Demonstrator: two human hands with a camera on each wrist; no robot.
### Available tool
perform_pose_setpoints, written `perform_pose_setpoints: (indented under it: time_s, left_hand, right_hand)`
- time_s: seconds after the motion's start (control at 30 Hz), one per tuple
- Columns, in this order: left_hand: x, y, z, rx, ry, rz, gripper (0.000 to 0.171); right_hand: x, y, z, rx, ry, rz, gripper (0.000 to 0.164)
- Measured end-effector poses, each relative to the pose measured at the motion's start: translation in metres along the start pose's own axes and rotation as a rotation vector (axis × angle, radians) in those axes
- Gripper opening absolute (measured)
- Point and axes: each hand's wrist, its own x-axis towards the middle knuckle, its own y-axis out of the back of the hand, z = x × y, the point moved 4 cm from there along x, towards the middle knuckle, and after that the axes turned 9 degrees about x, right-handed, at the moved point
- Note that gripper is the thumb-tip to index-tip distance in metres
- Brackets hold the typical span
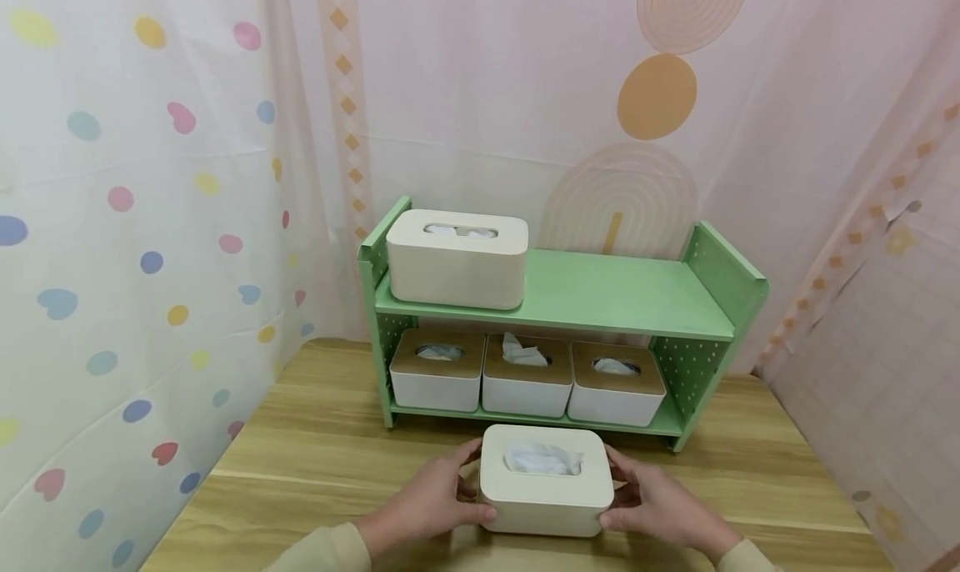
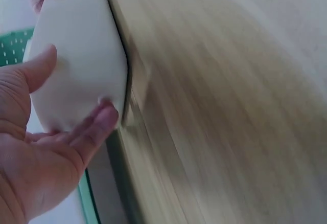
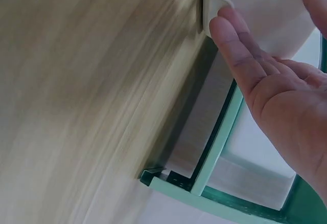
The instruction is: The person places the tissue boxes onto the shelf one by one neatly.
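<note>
A cream tissue box [image 1: 546, 518] with white tissue in its oval slot is in front of the green shelf, at or just above the tabletop. My left hand [image 1: 431, 497] grips its left end, thumb at the front corner and fingers toward the back. At the opposite end my right hand [image 1: 660, 505] holds it the same way. The left wrist view shows the left thumb and fingertips against the box's smooth end [image 2: 82, 55]. In the right wrist view, the right fingertips touch the box [image 3: 255, 4] near its bottom edge.
Behind the box stands a green two-tier shelf [image 1: 615, 293]. A taller cream tissue box [image 1: 457, 272] sits on its upper tier at the left. Below are three white boxes with wood-look lids: left [image 1: 435, 390], middle [image 1: 525, 397], right [image 1: 615, 407]. Patterned curtains [image 1: 480, 97] surround the wooden table [image 1: 300, 447].
</note>
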Motion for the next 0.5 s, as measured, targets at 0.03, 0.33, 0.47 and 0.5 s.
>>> perform_pose_setpoints:
  time_s: [0.03,0.33,0.47,0.5]
  left_hand:
    - [0.001,0.001,-0.002,-0.039,-0.001,-0.009,0.106]
    - [0.011,0.006,-0.012,-0.133,0.002,-0.046,0.119]
    - [0.013,0.007,-0.014,-0.134,0.0,-0.035,0.12]
    - [0.013,0.007,-0.015,-0.135,0.001,-0.033,0.12]
  right_hand:
    - [0.001,0.001,0.0,0.011,-0.004,-0.01,0.105]
    - [0.008,0.006,0.006,0.114,-0.051,-0.081,0.109]
    - [0.011,0.007,0.009,0.181,-0.08,-0.072,0.113]
    - [0.012,0.007,0.009,0.195,-0.086,-0.068,0.113]
